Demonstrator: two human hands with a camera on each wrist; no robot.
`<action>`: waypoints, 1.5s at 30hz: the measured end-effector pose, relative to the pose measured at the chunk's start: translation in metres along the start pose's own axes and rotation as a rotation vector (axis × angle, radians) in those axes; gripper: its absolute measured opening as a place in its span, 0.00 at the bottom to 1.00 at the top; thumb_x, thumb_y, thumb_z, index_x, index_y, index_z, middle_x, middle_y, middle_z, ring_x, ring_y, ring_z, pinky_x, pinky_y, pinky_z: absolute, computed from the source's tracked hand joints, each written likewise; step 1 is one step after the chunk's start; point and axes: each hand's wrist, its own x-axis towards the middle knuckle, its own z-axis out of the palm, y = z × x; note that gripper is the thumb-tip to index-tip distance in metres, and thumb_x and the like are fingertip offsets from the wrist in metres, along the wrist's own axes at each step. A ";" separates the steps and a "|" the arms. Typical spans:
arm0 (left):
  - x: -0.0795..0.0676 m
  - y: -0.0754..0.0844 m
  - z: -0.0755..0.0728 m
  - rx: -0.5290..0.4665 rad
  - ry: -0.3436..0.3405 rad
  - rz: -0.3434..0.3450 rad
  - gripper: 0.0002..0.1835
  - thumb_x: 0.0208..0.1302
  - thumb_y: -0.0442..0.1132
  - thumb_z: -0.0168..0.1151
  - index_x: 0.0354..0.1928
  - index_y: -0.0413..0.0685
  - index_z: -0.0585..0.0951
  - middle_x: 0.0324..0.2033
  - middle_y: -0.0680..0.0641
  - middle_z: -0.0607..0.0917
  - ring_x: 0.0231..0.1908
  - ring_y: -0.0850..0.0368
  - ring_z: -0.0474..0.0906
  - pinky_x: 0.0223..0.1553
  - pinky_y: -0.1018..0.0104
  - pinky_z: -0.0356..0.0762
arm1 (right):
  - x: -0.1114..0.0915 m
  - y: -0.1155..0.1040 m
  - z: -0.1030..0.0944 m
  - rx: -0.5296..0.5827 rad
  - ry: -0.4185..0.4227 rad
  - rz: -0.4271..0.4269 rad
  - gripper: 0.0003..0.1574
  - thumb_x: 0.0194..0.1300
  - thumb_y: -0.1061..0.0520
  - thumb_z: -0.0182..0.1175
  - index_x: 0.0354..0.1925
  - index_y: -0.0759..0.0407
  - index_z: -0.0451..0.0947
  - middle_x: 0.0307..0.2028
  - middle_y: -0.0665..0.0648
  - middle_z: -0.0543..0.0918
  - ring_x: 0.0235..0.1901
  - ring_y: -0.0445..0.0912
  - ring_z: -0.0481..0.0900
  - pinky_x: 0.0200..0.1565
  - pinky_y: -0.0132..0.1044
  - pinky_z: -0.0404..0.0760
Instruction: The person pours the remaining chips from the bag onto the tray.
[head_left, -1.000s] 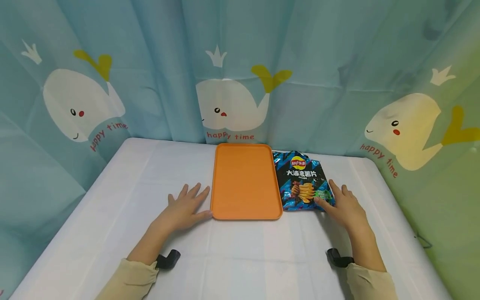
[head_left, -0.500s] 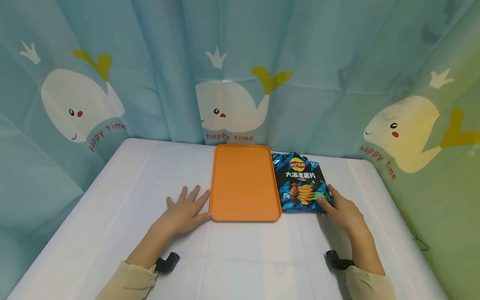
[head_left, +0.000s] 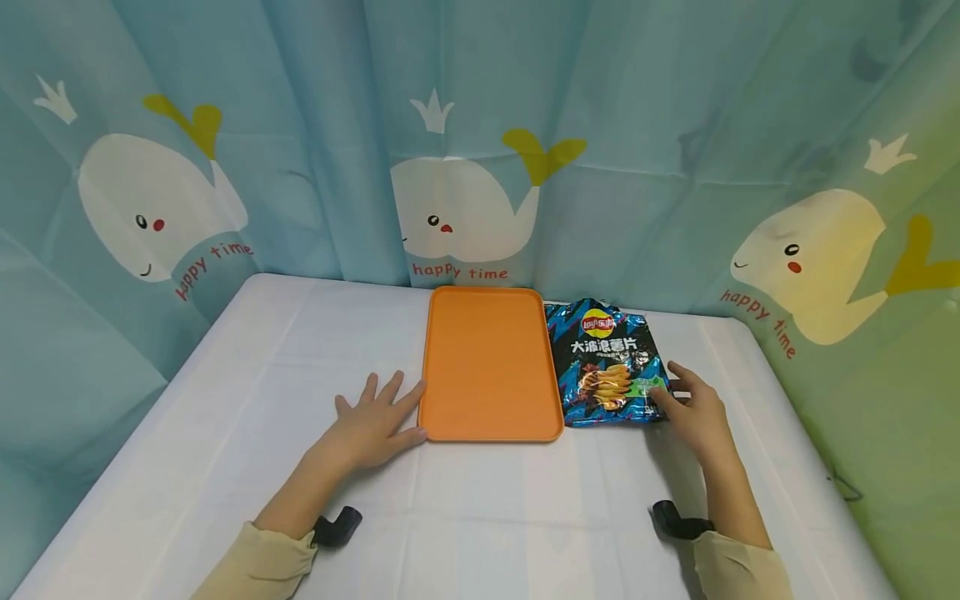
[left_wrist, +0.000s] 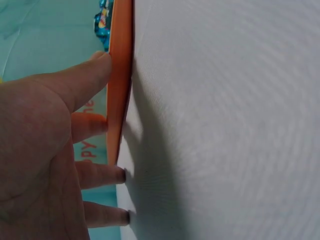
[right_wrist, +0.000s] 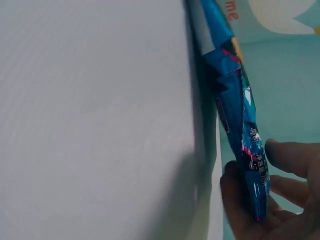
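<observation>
An orange rectangular tray (head_left: pixel 491 367) lies at the back middle of the white table. My left hand (head_left: pixel 373 425) has its fingers spread, thumb and index fingertips at the tray's left edge; the left wrist view shows them against the tray's side wall (left_wrist: pixel 120 75). Right of the tray lies a blue and black bag of potato chips (head_left: pixel 607 367), its left side along the tray's edge. My right hand (head_left: pixel 697 412) pinches the bag's near right corner. In the right wrist view, the thumb is above that end of the bag (right_wrist: pixel 245 125) and fingers are beneath, the corner raised off the table.
A pale blue and green curtain (head_left: pixel 480 83) printed with whales hangs behind the table and along both sides. The white tablecloth (head_left: pixel 480 517) stretches in front of the tray. Each wrist wears a black camera mount (head_left: pixel 337 527).
My right hand's fingers have closed on the bag's right corner, and that corner has lifted and shifted slightly right. The left hand and the tray are nearly where they were.
</observation>
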 end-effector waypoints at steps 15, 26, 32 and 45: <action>-0.001 0.007 0.000 0.006 0.017 -0.010 0.42 0.68 0.63 0.57 0.77 0.53 0.59 0.75 0.33 0.58 0.72 0.21 0.47 0.54 0.12 0.48 | 0.002 -0.006 0.001 0.443 0.010 0.063 0.35 0.77 0.55 0.50 0.76 0.59 0.54 0.59 0.66 0.76 0.34 0.32 0.81 0.37 0.27 0.83; 0.005 0.010 0.002 -0.017 -0.039 -0.033 0.54 0.61 0.71 0.59 0.79 0.48 0.53 0.78 0.39 0.52 0.73 0.22 0.41 0.53 0.11 0.43 | -0.003 -0.013 -0.002 0.786 0.021 -0.074 0.26 0.76 0.58 0.53 0.68 0.49 0.64 0.41 0.42 0.83 0.36 0.35 0.83 0.37 0.28 0.84; 0.016 0.016 -0.003 -0.014 -0.069 -0.066 0.58 0.58 0.73 0.60 0.79 0.47 0.50 0.78 0.38 0.50 0.74 0.23 0.39 0.53 0.11 0.43 | -0.008 -0.019 -0.007 0.913 0.070 -0.113 0.25 0.74 0.59 0.56 0.66 0.47 0.69 0.43 0.47 0.82 0.36 0.36 0.83 0.38 0.28 0.84; 0.026 0.027 0.004 -0.124 -0.077 -0.160 0.66 0.52 0.71 0.67 0.80 0.47 0.42 0.79 0.46 0.46 0.72 0.21 0.24 0.50 0.09 0.29 | -0.009 -0.024 -0.005 0.951 0.084 -0.124 0.24 0.73 0.59 0.57 0.65 0.48 0.70 0.42 0.48 0.82 0.35 0.37 0.83 0.38 0.28 0.84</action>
